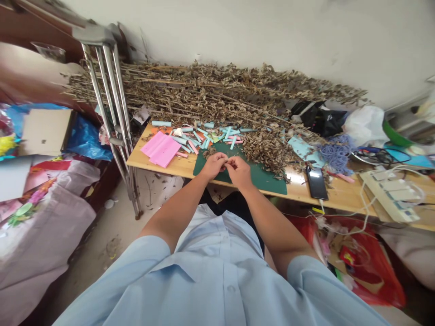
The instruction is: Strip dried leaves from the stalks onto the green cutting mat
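Note:
My left hand point(215, 165) and my right hand point(239, 171) meet over the near edge of the green mat point(272, 182). Both have their fingers pinched together, tip to tip. Whatever lies between the fingertips is too small to make out. Just beyond my right hand is a heap of crumbled dried leaves point(265, 151) on the mat. Several blue and pink paper rolls point(205, 141) lie scattered behind my hands. To the left rest pink paper sheets point(161, 148) on the wooden table point(142, 156).
Dried leafy stalks point(210, 90) line the wall side. A metal crutch point(112, 90) leans at the table's left end. At right are a phone point(316, 182) on a cable, blue yarn point(336, 151) and a power strip point(390, 192). A red bag point(380, 280) sits below.

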Available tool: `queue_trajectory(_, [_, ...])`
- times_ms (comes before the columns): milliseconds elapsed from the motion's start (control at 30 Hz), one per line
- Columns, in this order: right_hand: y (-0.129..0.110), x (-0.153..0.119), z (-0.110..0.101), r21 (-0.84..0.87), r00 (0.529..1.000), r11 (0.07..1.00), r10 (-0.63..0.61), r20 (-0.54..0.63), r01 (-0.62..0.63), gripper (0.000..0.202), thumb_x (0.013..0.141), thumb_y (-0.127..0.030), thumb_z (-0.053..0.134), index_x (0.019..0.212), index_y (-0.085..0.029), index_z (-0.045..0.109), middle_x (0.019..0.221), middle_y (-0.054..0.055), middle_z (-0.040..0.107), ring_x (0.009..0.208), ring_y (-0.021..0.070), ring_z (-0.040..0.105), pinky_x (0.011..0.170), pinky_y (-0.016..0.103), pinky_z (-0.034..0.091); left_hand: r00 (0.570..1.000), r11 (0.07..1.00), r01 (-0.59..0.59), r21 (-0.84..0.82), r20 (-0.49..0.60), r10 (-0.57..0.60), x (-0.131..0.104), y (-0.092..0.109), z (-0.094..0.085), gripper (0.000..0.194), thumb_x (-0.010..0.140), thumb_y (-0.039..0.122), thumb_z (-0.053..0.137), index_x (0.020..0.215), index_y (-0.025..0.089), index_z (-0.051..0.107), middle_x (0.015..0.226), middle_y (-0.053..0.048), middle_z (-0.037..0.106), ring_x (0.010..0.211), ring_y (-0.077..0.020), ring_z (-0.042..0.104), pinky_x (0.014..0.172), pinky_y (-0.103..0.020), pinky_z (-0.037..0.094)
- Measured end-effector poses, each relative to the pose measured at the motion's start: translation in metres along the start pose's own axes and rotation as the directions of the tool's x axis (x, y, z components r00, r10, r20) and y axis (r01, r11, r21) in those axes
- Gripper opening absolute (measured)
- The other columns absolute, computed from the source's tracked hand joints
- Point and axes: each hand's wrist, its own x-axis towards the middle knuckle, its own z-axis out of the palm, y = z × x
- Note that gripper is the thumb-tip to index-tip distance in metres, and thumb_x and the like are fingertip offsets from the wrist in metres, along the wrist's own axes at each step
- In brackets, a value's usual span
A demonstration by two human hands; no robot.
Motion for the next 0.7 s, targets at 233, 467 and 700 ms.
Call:
queue_trajectory(233, [0.003, 0.002, -0.001, -0.196, 0.984, 0.965, -0.175, 0.025, 0.176, 0.013, 0.089, -0.018, 0.055, 0.087, -0.022, 0.066, 0.089, 0.007, 0.069, 0.086, 0.0211, 0.065, 0.083, 0.035, 0.053, 1.0, 1.0, -0.011, 0.025, -0.014, 0.011, -0.001, 0.0, 0.0, 0.022, 0.077, 0.035, 0.069, 0.082, 0.017, 0.059, 0.063, 0.004, 0.052, 0.052, -0.0066, 0.048, 0.048, -0.017, 0.036])
queue_trajectory(467, [-0.003, -0.009, -0.012, -0.267, 0.939, 0.905, -0.291, 0.181, 0.332, 0.024, 0.094, -0.022, 0.054, 0.111, -0.024, 0.072, 0.123, 0.009, 0.067, 0.111, 0.0226, 0.064, 0.097, 0.036, 0.054, 0.998, 0.999, -0.031, 0.008, -0.049, 0.031, -0.001, 0.0, 0.0, 0.023, 0.078, 0.036, 0.069, 0.082, 0.016, 0.059, 0.067, 0.004, 0.053, 0.054, -0.0064, 0.047, 0.049, -0.018, 0.039])
queue_trajectory(700, [0.003, -0.005, -0.014, -0.095, 0.983, 0.978, -0.183, 0.015, 0.183, 0.022, 0.093, -0.033, 0.058, 0.105, -0.024, 0.074, 0.117, 0.009, 0.069, 0.109, 0.0238, 0.066, 0.096, 0.04, 0.056, 0.998, 0.997, -0.067, 0.033, -0.008, 0.067, -0.001, -0.001, 0.0, 0.019, 0.082, 0.035, 0.065, 0.081, 0.017, 0.056, 0.061, 0.004, 0.051, 0.051, -0.0075, 0.048, 0.047, -0.018, 0.036])
